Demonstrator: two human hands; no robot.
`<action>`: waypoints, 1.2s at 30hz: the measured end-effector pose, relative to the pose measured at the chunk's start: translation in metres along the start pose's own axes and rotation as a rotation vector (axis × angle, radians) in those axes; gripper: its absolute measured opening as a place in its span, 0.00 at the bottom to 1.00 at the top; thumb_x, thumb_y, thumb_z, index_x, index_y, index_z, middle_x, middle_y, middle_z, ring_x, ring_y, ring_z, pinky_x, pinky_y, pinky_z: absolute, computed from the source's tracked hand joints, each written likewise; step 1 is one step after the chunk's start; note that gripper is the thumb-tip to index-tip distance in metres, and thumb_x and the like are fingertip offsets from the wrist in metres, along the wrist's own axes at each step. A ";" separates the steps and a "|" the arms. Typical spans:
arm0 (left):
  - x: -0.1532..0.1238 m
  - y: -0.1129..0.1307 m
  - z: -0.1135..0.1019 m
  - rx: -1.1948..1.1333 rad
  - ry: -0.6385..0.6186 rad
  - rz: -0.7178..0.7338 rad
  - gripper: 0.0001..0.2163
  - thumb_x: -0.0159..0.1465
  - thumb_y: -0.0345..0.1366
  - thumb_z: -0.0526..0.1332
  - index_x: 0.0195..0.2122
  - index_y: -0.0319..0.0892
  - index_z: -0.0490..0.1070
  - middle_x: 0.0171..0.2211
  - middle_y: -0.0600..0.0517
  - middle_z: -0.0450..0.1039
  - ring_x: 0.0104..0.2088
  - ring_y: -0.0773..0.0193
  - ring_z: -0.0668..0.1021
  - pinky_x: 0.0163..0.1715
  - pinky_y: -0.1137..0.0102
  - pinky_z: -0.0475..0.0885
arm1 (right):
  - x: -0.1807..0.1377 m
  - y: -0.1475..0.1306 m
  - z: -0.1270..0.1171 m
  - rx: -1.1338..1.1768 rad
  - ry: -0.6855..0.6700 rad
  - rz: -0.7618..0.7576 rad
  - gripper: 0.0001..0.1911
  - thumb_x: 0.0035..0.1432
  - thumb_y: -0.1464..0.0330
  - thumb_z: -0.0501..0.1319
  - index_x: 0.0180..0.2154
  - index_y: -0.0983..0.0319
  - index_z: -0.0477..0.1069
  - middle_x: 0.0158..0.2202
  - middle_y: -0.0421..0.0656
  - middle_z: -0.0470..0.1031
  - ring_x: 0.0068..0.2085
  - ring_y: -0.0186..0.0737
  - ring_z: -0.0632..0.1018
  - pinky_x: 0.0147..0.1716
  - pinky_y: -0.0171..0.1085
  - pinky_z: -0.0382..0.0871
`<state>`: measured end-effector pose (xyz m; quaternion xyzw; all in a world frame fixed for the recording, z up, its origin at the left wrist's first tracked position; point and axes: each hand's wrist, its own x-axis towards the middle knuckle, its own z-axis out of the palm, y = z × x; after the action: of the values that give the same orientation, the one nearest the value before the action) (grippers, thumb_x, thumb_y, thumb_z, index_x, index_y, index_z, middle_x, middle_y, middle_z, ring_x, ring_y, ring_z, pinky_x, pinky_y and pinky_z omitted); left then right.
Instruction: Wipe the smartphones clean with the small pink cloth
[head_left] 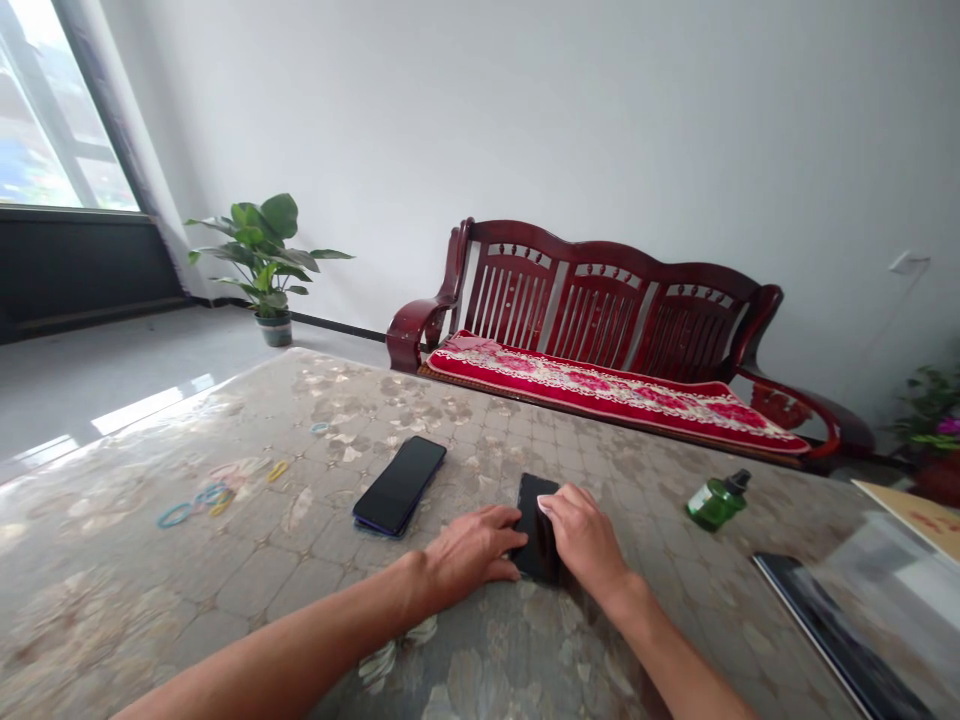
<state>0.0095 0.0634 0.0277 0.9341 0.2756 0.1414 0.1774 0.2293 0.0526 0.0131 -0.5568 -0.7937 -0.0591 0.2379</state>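
Saw black phone [534,497] flat on counter [112,570], just right of dark-blue phone [400,484], long axis pointed away from body. Gripped at both edges: left hand [472,552] clasped left side, right hand [583,535] right side, equally near.

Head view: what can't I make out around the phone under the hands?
Black phone: near half hidden, head view, by left hand and right hand; grip or mere touch unclear.
Dark slab: head view, blurred, cut by the bottom edge.
Rubber bands: head view, too small to count.
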 end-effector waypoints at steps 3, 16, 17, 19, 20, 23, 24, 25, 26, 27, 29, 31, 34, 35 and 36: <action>0.006 -0.009 0.003 0.009 0.050 -0.029 0.18 0.61 0.47 0.67 0.50 0.48 0.76 0.56 0.46 0.71 0.53 0.52 0.75 0.54 0.63 0.68 | 0.013 0.006 0.005 -0.003 0.041 0.056 0.14 0.65 0.73 0.53 0.39 0.57 0.77 0.34 0.44 0.75 0.40 0.42 0.74 0.41 0.36 0.67; 0.013 -0.018 0.009 -0.058 0.101 -0.035 0.22 0.58 0.49 0.69 0.52 0.48 0.75 0.56 0.46 0.71 0.54 0.52 0.74 0.55 0.63 0.68 | 0.020 0.006 0.007 -0.009 -0.010 -0.008 0.14 0.65 0.74 0.53 0.40 0.56 0.77 0.35 0.43 0.75 0.40 0.42 0.74 0.41 0.36 0.67; 0.013 -0.017 0.009 -0.037 0.104 -0.046 0.22 0.58 0.49 0.69 0.52 0.48 0.75 0.56 0.46 0.71 0.54 0.52 0.75 0.54 0.63 0.68 | 0.025 0.007 0.008 -0.020 -0.002 0.019 0.14 0.65 0.74 0.54 0.39 0.56 0.77 0.35 0.43 0.75 0.41 0.42 0.74 0.42 0.36 0.67; 0.012 -0.017 0.011 -0.011 0.113 -0.061 0.24 0.57 0.50 0.69 0.52 0.47 0.74 0.55 0.45 0.72 0.54 0.51 0.75 0.54 0.62 0.68 | 0.032 0.006 0.010 -0.028 0.006 0.061 0.14 0.65 0.74 0.54 0.38 0.57 0.77 0.35 0.43 0.75 0.41 0.41 0.74 0.42 0.36 0.67; 0.012 -0.018 0.013 -0.007 0.119 -0.065 0.25 0.57 0.50 0.69 0.53 0.47 0.74 0.55 0.45 0.72 0.53 0.51 0.75 0.54 0.62 0.67 | 0.033 0.004 0.009 -0.024 0.001 0.066 0.14 0.65 0.74 0.54 0.38 0.57 0.77 0.34 0.43 0.75 0.41 0.41 0.74 0.42 0.35 0.67; 0.012 -0.021 0.017 -0.029 0.142 -0.061 0.27 0.56 0.52 0.69 0.54 0.46 0.72 0.53 0.46 0.74 0.53 0.51 0.75 0.55 0.62 0.66 | 0.020 -0.006 0.004 -0.002 -0.042 0.011 0.14 0.65 0.74 0.53 0.38 0.57 0.77 0.34 0.43 0.74 0.40 0.41 0.74 0.41 0.36 0.66; 0.012 -0.022 0.019 -0.040 0.147 -0.057 0.28 0.56 0.52 0.69 0.54 0.45 0.72 0.53 0.46 0.75 0.53 0.51 0.76 0.55 0.63 0.66 | 0.013 -0.010 0.001 0.005 -0.057 -0.015 0.14 0.65 0.74 0.53 0.38 0.57 0.77 0.34 0.43 0.74 0.40 0.41 0.74 0.41 0.36 0.66; 0.012 -0.023 0.019 -0.050 0.151 -0.053 0.28 0.55 0.52 0.69 0.54 0.45 0.72 0.52 0.47 0.75 0.53 0.52 0.76 0.55 0.63 0.66 | 0.007 -0.014 -0.001 0.011 -0.064 -0.034 0.14 0.65 0.75 0.53 0.38 0.57 0.76 0.34 0.43 0.73 0.40 0.41 0.73 0.41 0.36 0.66; 0.012 -0.024 0.020 -0.056 0.155 -0.048 0.28 0.55 0.52 0.69 0.54 0.45 0.72 0.52 0.47 0.75 0.52 0.52 0.76 0.55 0.64 0.66 | 0.001 -0.016 -0.002 0.017 -0.065 -0.045 0.14 0.65 0.75 0.53 0.39 0.57 0.76 0.34 0.43 0.73 0.40 0.41 0.73 0.41 0.36 0.66; 0.012 -0.024 0.020 -0.059 0.157 -0.043 0.29 0.54 0.52 0.70 0.54 0.45 0.72 0.52 0.47 0.76 0.53 0.53 0.76 0.55 0.64 0.66 | -0.002 -0.017 -0.002 0.025 -0.063 -0.051 0.14 0.65 0.75 0.53 0.39 0.57 0.76 0.35 0.43 0.73 0.40 0.41 0.73 0.41 0.36 0.66; 0.013 -0.024 0.019 -0.056 0.159 -0.036 0.29 0.54 0.52 0.70 0.54 0.44 0.72 0.52 0.47 0.76 0.53 0.53 0.76 0.55 0.65 0.66 | 0.000 -0.016 0.000 0.031 -0.059 -0.048 0.14 0.65 0.75 0.53 0.40 0.57 0.76 0.35 0.42 0.73 0.40 0.41 0.73 0.42 0.35 0.66; 0.013 -0.023 0.018 -0.046 0.150 -0.034 0.28 0.54 0.52 0.70 0.52 0.43 0.73 0.52 0.47 0.76 0.52 0.52 0.76 0.55 0.65 0.67 | 0.013 -0.012 0.004 0.011 -0.065 -0.028 0.13 0.65 0.74 0.54 0.40 0.57 0.77 0.36 0.42 0.74 0.40 0.40 0.73 0.42 0.35 0.65; 0.013 -0.021 0.016 -0.029 0.141 -0.040 0.25 0.54 0.51 0.70 0.49 0.43 0.75 0.52 0.46 0.76 0.51 0.51 0.77 0.54 0.65 0.68 | 0.040 -0.006 0.012 -0.049 -0.087 0.038 0.13 0.65 0.73 0.54 0.39 0.57 0.77 0.37 0.43 0.75 0.42 0.40 0.73 0.43 0.34 0.65; 0.013 -0.021 0.015 -0.025 0.143 -0.042 0.25 0.54 0.51 0.70 0.48 0.43 0.75 0.52 0.46 0.76 0.51 0.51 0.77 0.54 0.65 0.68 | 0.047 -0.005 0.013 -0.066 -0.095 0.063 0.13 0.65 0.73 0.54 0.39 0.57 0.78 0.37 0.43 0.75 0.43 0.40 0.73 0.43 0.34 0.65; 0.013 -0.020 0.015 -0.021 0.145 -0.043 0.24 0.54 0.51 0.71 0.48 0.43 0.75 0.51 0.46 0.76 0.51 0.51 0.77 0.54 0.65 0.68 | 0.053 -0.005 0.014 -0.080 -0.101 0.084 0.14 0.66 0.73 0.54 0.39 0.57 0.78 0.37 0.43 0.75 0.43 0.40 0.73 0.43 0.34 0.64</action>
<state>0.0159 0.0829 0.0082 0.9132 0.3064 0.2079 0.1699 0.2061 0.1010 0.0247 -0.6010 -0.7775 -0.0523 0.1774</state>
